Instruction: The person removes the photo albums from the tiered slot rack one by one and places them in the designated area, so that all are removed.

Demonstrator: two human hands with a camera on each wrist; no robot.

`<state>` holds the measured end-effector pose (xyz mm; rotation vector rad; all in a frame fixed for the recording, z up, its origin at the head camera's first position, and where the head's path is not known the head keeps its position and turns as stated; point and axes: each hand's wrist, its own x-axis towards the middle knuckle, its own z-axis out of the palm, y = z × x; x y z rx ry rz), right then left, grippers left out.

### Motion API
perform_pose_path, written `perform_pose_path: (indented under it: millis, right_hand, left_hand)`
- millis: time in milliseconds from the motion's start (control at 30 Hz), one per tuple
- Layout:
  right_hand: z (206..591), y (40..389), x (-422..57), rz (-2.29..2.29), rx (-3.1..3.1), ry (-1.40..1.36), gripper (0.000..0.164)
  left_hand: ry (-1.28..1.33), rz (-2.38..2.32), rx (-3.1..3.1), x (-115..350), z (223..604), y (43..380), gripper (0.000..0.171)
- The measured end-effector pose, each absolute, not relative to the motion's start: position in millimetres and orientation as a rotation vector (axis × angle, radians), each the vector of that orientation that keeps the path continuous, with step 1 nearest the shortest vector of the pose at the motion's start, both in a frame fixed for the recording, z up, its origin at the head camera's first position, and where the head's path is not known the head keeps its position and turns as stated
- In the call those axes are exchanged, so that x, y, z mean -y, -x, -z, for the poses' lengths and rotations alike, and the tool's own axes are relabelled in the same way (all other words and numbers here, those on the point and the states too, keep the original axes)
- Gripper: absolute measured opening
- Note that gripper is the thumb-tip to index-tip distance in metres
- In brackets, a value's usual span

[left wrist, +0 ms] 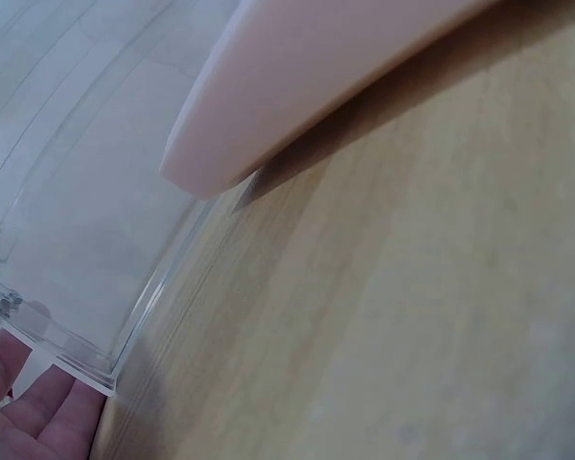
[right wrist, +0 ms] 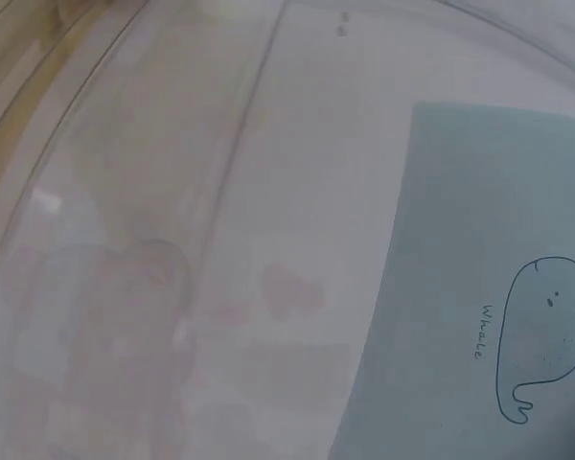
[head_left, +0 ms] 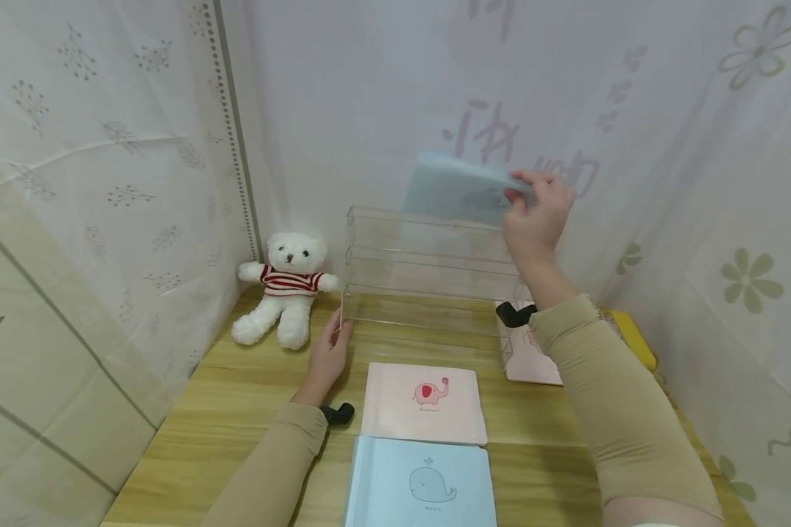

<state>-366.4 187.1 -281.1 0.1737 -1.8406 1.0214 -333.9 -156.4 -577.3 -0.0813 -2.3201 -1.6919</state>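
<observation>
My right hand [head_left: 539, 212] pinches the right end of a light-blue book [head_left: 458, 189], raised at the top of a clear, tiered plastic rack [head_left: 428, 285]. Its cover, with a whale drawing and the word "Whale", shows in the right wrist view behind clear plastic. Down at the rack's lower left end, my left hand [head_left: 328, 359] holds the side panel, with fingers behind the clear edge in the left wrist view. On the table in front of the rack lie a pink elephant book [head_left: 395, 402] and, nearer me, another light-blue whale book [head_left: 385, 483].
A white teddy bear [head_left: 290, 285] in a striped shirt sits left of the rack. Another pink book [head_left: 527, 359] lies at the rack's right end, partly hidden by my right arm. Beyond it is a yellow object [head_left: 633, 340]. Printed curtains surround the wooden table [head_left: 237, 402].
</observation>
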Motion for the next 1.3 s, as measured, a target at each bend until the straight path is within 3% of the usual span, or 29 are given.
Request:
perform_pose_path:
  millis: [267, 633, 1300]
  right_hand:
    - [271, 309, -226, -1.012, 1.806, -0.153, 0.019]
    - [335, 258, -290, -0.82, 2.21, -0.254, 0.019]
    - [403, 234, -370, -0.737, 2.822, -0.373, 0.024]
  left_hand:
    - [0.077, 1.699, 2.317, 160, 575, 332, 0.054]
    - [0.076, 1.706, 2.322, 160, 581, 332, 0.057]
    - [0.061, 1.692, 2.346, 157, 576, 331, 0.059]
